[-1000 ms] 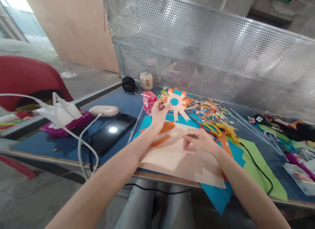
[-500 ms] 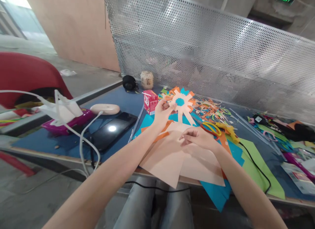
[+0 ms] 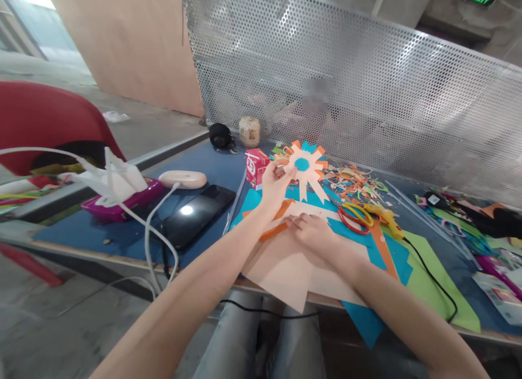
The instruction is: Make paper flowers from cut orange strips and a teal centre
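My left hand is raised above the table and pinches a paper flower by its left edge; the flower has pale peach petals over orange and blue layers and a blue round centre. My right hand rests palm down, fingers together, on a stack of pale peach paper sheets at the table's near edge. One peach sheet hangs over that edge. Blue and orange paper lie under the stack.
Red and yellow-handled scissors and a yellow glue gun with a black cord lie right of my hands. Paper scraps, a red carton, a black tablet, white cables and a perforated metal screen surround them.
My right hand slid left and settled flat onto the peach sheets, which shifted so that one corner now hangs over the table edge. My left hand kept the flower raised.
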A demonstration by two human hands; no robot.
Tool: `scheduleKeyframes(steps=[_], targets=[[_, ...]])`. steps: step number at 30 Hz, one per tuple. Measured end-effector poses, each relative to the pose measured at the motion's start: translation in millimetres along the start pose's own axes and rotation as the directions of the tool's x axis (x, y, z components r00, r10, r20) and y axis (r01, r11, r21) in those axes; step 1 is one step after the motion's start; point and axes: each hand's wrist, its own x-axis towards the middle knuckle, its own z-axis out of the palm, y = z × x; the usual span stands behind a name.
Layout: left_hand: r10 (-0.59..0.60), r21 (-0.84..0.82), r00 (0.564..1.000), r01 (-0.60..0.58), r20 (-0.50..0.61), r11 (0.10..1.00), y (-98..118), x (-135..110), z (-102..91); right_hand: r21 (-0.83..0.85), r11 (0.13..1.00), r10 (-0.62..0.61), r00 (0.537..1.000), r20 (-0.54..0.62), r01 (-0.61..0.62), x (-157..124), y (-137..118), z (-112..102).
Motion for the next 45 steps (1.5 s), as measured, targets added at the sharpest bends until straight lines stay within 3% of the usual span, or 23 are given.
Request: scheduleKeyframes(steps=[3,6,10,12,16,19,24,27,29,33,38,42,45], targets=[[-0.012,-0.013,1.0,0.012,-0.009,1.0,2,-1,0.6,0.027,0.999,0.036,0.999,0.001,-0.036,-5,-1,-3],[-0.046,-0.013,0.998,0.045,-0.034,0.999,4,-1,1.8,0.177,0.977,0.124,0.992,-0.028,-0.117,-6,2,-3],[-0.078,-0.029,0.997,0.077,-0.017,0.997,2,-5,3.1,0.517,0.815,0.36,0.928,-0.097,-0.262,-1,9,8],[-0.126,-0.055,0.992,0.125,-0.005,0.991,-5,-9,3.1,0.6,0.74,0.44,0.894,-0.088,-0.305,1,14,14],[-0.328,-0.082,0.941,0.321,-0.086,0.943,-26,-17,1.9,0.471,0.853,0.306,0.946,-0.107,-0.223,-2,17,16],[-0.351,-0.062,0.933,0.347,-0.075,0.936,-37,-21,1.2,0.39,0.913,0.179,0.977,-0.113,-0.122,-14,15,8],[-0.323,0.081,0.945,0.319,0.054,0.944,-39,-22,1.5,0.468,0.877,0.159,0.985,-0.069,-0.108,-50,1,-10],[-0.332,0.095,0.943,0.328,0.029,0.94,-37,-22,1.5,0.509,0.856,0.156,0.985,-0.08,-0.094,-80,-14,-21],[-0.344,0.095,0.939,0.34,0.02,0.936,-36,-22,1.5,0.515,0.854,0.191,0.967,-0.17,-0.078,-100,-25,-28],[-0.356,0.106,0.934,0.354,0.004,0.929,-35,-22,2.0,0.568,0.81,0.236,0.968,-0.088,-0.146,-129,-40,-38],[-0.37,0.119,0.929,0.367,-0.001,0.922,-35,-21,2.3,0.546,0.799,0.359,0.928,-0.099,-0.251,-125,-41,-38],[-0.375,0.12,0.927,0.374,-0.016,0.92,-35,-20,1.9,0.455,0.877,0.22,0.971,-0.09,-0.156,-120,-41,-30],[-0.378,0.118,0.926,0.377,-0.008,0.919,-35,-20,1.6,0.442,0.896,0.118,0.979,-0.167,-0.033,-130,-44,-30]])
